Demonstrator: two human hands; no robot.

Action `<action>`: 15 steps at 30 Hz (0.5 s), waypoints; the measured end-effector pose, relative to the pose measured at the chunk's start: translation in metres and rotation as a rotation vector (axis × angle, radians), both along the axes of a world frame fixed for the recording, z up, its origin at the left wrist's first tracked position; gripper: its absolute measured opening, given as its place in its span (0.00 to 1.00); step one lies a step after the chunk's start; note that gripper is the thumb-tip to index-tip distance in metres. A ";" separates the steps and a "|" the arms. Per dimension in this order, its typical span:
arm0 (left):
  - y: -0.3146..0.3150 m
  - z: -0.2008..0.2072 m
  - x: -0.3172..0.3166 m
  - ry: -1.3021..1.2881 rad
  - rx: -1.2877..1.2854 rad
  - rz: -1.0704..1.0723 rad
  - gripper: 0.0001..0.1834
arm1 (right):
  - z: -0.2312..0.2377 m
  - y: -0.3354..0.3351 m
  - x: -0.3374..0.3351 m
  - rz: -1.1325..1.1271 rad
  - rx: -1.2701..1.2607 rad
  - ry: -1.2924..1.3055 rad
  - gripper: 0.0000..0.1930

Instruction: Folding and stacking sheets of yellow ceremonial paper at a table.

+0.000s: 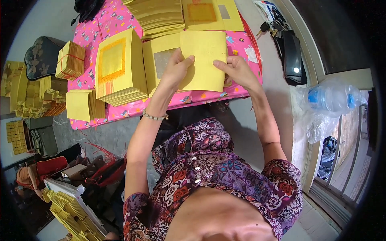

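Note:
Between my two hands is a plain yellow paper sheet (206, 48), blank on its upper face. My left hand (177, 68) is closed at its left side, with the thumb resting on top. My right hand (238, 71) pinches the right edge, thumb above and fingers underneath. Left of the sheet, more yellow paper bearing a silver square (162, 59) shows partly from beneath my left hand. Beside it stands a thick stack of yellow paper (120, 68), topped by an orange-framed square. Whatever lies under the held sheet is mostly hidden.
A pink patterned cloth (85, 34) covers the table. Yellow paper piles (159, 18) sit at the back, a tied bundle (70, 60) and a smaller stack (82, 105) at the left. Keys (273, 28) and a black case (292, 56) lie right; bottles in plastic (331, 98) stand beyond.

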State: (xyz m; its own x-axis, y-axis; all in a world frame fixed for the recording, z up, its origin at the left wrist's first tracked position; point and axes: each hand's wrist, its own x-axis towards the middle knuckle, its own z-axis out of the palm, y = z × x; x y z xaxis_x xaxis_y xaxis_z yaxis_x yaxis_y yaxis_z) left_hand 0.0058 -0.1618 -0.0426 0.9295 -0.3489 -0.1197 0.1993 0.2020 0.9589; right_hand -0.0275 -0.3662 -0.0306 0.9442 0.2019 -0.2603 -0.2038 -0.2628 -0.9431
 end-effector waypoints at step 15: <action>-0.006 -0.008 0.009 0.080 0.007 0.076 0.17 | -0.011 -0.003 -0.017 0.014 0.059 0.022 0.18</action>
